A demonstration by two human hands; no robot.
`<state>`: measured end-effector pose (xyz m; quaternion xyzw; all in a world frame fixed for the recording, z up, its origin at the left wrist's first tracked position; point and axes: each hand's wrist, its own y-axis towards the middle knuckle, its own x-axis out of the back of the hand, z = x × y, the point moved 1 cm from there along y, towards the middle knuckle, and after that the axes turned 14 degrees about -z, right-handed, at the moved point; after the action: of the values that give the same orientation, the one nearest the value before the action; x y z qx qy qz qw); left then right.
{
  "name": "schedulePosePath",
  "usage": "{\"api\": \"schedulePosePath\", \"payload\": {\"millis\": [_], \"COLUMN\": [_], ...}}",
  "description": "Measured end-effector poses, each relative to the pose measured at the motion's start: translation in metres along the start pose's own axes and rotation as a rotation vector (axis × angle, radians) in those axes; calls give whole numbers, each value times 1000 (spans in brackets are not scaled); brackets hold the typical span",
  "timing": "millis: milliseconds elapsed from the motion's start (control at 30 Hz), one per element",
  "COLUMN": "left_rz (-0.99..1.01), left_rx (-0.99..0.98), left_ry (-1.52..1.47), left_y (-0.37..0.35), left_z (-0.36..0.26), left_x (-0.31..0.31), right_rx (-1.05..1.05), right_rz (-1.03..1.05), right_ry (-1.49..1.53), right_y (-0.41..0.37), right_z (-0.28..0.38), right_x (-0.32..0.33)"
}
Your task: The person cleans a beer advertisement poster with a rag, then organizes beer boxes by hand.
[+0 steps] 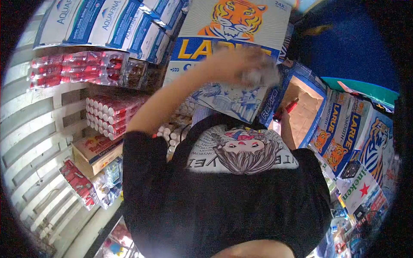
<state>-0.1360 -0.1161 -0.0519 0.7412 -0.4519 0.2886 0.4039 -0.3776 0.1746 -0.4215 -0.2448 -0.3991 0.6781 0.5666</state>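
Blurred by motion, my left hand (pixel 243 64) is in front of the large Larue carton (pixel 223 43), across its lettering. It is closed around a whitish, see-through thing (pixel 266 76) that I cannot make out. My right hand (pixel 285 115) is at the opening of an open blue-edged carton (pixel 307 96) with a bare brown inside. In its closed fingers is a slim red object (pixel 292 105), partly hidden by the hand.
Aquafina cartons (pixel 116 21) and wrapped red bottles (pixel 75 69) are at the upper left, above stacked red cans (pixel 107 114) and a Red Bull carton (pixel 97 148). Larue Smooth cartons (pixel 340 129) and a Heineken carton (pixel 361 189) stand on the right.
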Motion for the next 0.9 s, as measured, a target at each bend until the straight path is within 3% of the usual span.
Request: {"api": "schedulePosePath", "payload": {"millis": [100, 167, 200, 267, 333, 367, 400, 467, 567, 700, 733, 767, 833, 900], "left_rz": [-147, -332, -335, -494, -298, -205, -49, 100, 155, -41, -259, -194, -477, -505], "left_rx": [230, 520, 502, 126, 184, 50, 172, -76, -236, 38, -102, 315, 140, 504], "left_ry": [-52, -512, -498, 309, 355, 59, -15, -57, -36, 211, 195, 233, -315, -21], "left_y": [34, 34, 25, 4, -12, -7, -18, -30, -23, 40, 52, 60, 68, 55], "left_z": [76, 105, 118, 141, 90, 39, 16, -33, -50, 20, 76, 80, 117, 135], "left_x": [36, 69, 76, 69, 46, 43, 20, -17, -32, -4, -10, 20, 53, 73], "right_rx": [26, 39, 27, 27, 124, 129, 138, 156, 173, 183, 195, 195, 186, 209], "right_rz": [-100, -82, -20, 45, -36, -48, -59, -77, -100, -115, -104, -107, -206, -164], "right_ry": [-128, -191, -135, -65, 60, 75, 52, -2, -86, -205, -140, -135, -133, -102], "right_y": [7, -16, -19, -19, -25, -28, -31, -33, -52, -60, -59, -51, -38, -42], "right_z": [-2, 8, 8, 9, 3, 3, 4, 6, 17, 21, 18, 14, 8, 5], "right_x": [1, -3, -1, -6, -5, -5, -6, -7, -13, -16, -16, -16, -11, -11]}}
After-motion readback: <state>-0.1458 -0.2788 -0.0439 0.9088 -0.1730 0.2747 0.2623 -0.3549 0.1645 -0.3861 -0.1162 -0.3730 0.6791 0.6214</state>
